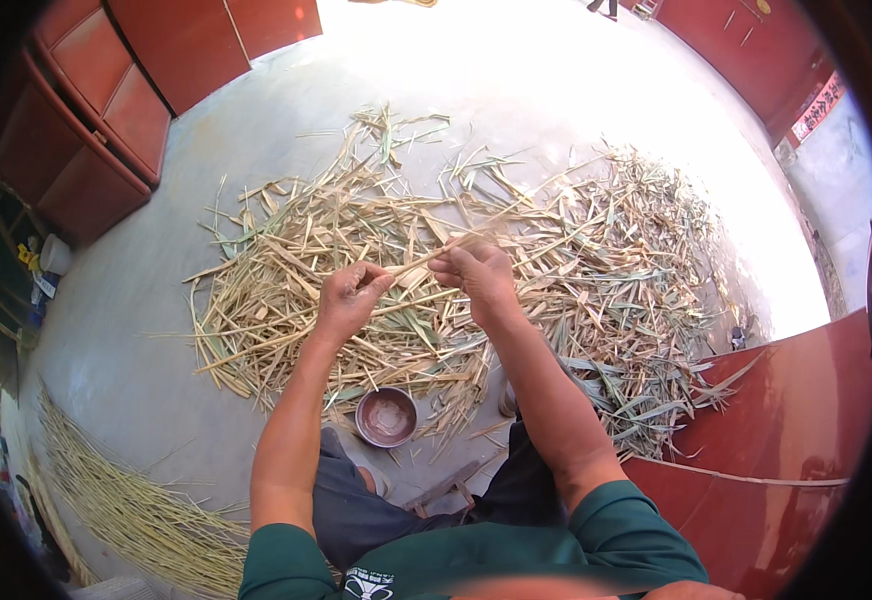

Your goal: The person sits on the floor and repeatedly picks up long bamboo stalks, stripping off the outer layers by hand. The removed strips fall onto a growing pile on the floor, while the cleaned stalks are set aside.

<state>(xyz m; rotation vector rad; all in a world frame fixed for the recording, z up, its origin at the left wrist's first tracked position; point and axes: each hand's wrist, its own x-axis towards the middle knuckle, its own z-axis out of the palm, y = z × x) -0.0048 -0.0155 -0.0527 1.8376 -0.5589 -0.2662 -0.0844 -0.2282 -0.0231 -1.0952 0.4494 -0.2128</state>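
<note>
Strip: pale, narrow reed strip [418,260] stretched between both hands, just above the middle of the view, slanting up toward 2 o'clock.
Left hand: left hand [349,297] curled shut, fingers pinching the near end of the strip, knuckles up.
Right hand: right hand [478,272] at 3 o'clock of the left one, close beside it, fingers closed on the same strip further along.
Heap: wide scatter of dry husks and leaves [596,250] right under the hands, straw-coloured with some green blades, spreading from 10 o'clock round to 4 o'clock.
Bowl: small round brown bowl [387,416] on the floor at 6 o'clock of the hands, at the near edge of the heap, between the knees.
Bundle: long stripped stalks [126,495] laid together at 8 o'clock, well apart from the heap.
Floor: grey concrete floor [146,300], sunlit and washed out toward 12 o'clock.
Surroundings: red door panels [116,110] at 10 o'clock, red board [786,420] at 4 o'clock.
</note>
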